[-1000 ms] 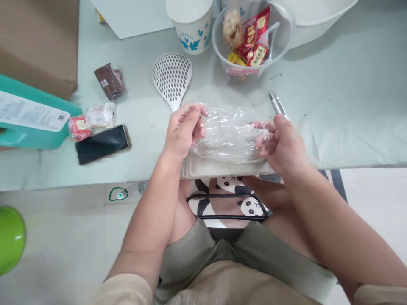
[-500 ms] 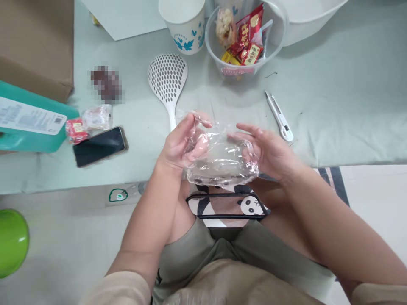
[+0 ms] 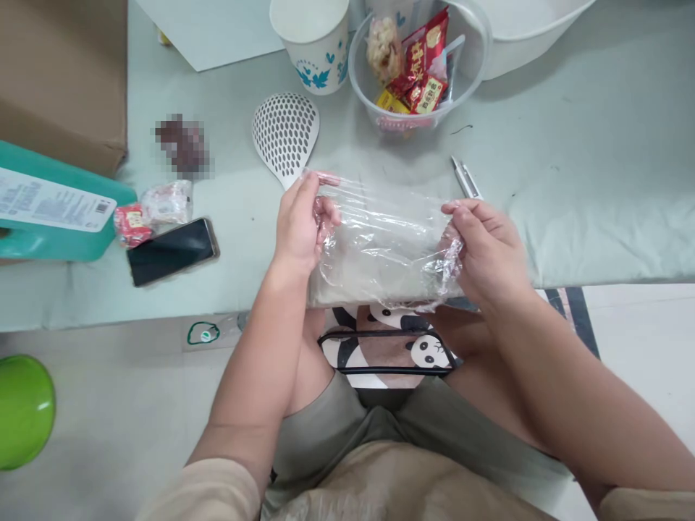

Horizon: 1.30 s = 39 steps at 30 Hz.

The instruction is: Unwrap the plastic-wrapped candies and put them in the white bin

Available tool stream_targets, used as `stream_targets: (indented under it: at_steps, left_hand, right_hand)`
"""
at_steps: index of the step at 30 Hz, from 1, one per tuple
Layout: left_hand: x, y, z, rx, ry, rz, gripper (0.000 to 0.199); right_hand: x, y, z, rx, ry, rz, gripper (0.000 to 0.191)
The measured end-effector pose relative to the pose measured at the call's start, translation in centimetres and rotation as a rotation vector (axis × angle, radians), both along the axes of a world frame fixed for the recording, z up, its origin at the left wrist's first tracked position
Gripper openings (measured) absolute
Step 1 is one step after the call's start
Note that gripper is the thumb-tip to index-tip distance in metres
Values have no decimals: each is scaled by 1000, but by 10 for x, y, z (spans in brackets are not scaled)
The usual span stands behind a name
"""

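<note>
A clear plastic bag [image 3: 388,246] is stretched between my two hands above the table's front edge. My left hand [image 3: 301,224] grips its left side, thumb up and fingers curled in the film. On the other side, my right hand [image 3: 489,246] pinches the bag's right edge. Behind my left hand lies a white slotted skimmer [image 3: 286,134], its handle hidden by the hand. A white utility knife [image 3: 465,179] rests just beyond my right hand, which covers its lower end.
A clear tub [image 3: 420,119] of wrapped snacks and a paper cup [image 3: 315,47] stand at the back, with a white basin [image 3: 526,40] beside them. To the left are a phone [image 3: 174,252], small wrapped packets [image 3: 166,202], a green jug [image 3: 54,199] and a cardboard box [image 3: 62,79].
My hands have moved apart and pulled the bag wider and flatter. My right hand has gone right, closed on the film, and now covers part of the knife.
</note>
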State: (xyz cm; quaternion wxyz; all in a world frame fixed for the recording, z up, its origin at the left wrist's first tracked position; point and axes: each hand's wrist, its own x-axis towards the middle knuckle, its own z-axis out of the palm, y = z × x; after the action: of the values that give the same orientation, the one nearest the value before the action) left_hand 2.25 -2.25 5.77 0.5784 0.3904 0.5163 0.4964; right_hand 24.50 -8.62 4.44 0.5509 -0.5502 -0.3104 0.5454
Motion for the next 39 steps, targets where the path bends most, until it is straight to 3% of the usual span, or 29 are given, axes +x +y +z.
stream_targets:
  at_steps: [4,8,11,14,17,22,30,33,36,39]
  left_hand:
    - [4,-2,-2,9,-17,0,50]
    - [7,-1,-1,-11,-43,51,55]
    - [4,2,-1,-20,-88,100,53]
    - [-1,4,0,-35,-155,134,41]
    - [-5,5,-2,3,-156,158,40]
    - [-9,9,0,-2,-185,201,45]
    - [-4,0,4,-139,-276,-168,30]
    - [0,-3,-2,-177,-133,-238,23]
    - [1,-4,-4,-129,78,-152,32]
    - [-3,-3,-4,-40,150,-66,42]
  right_hand:
    - [5,3,2,34,115,-12,35]
    - [-2,-3,11,-135,216,218,51]
    - [-5,-8,13,-207,141,343,42]
    - [-3,-7,10,-136,54,234,30]
    - [-1,-5,7,-59,16,115,30]
    - [2,-3,1,-22,3,71,33]
    - [14,4,-8,-3,24,-18,32]
    - [13,4,-6,0,38,-82,32]
    - [10,4,-3,5,35,-134,31]
    - [7,3,-2,50,-19,-139,30]
